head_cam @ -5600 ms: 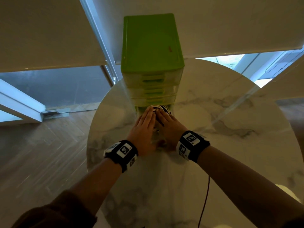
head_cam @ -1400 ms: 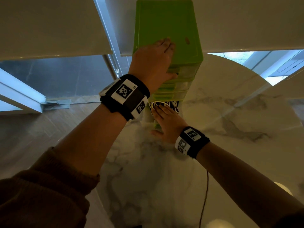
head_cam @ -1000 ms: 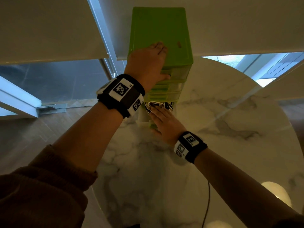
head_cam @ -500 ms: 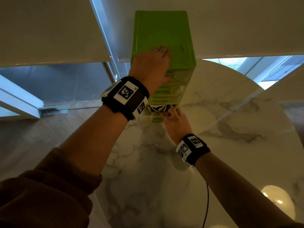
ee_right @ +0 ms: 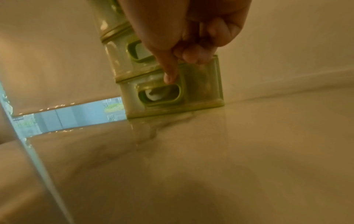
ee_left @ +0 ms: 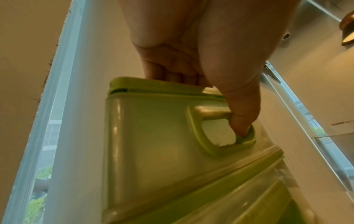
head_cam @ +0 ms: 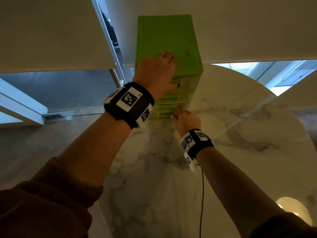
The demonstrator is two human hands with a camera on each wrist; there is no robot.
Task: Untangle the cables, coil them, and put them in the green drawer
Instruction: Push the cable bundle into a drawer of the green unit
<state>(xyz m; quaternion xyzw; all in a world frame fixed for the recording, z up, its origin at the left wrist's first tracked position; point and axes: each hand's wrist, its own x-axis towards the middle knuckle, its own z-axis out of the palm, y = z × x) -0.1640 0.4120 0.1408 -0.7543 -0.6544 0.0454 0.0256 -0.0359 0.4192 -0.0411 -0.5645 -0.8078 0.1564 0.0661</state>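
Observation:
The green drawer unit stands at the far side of the marble table. My left hand holds its top front edge, fingers lying on the lid and thumb hooked in the top drawer's handle. My right hand is low, at the bottom drawer. Its fingers are curled and its thumb presses the drawer front just above the handle opening. The bottom drawer sits flush with the stack. A bit of white cable shows through the handle opening; the rest is hidden inside.
A thin black cord hangs from my right wrist camera across the table. A round light patch shows at the near right. A white wall and a window frame stand behind the unit. The wooden floor lies off the table's left edge.
My right hand has pushed the bottom drawer, which stood open with the cables showing, back into the unit. My left hand has stayed on top of the unit.

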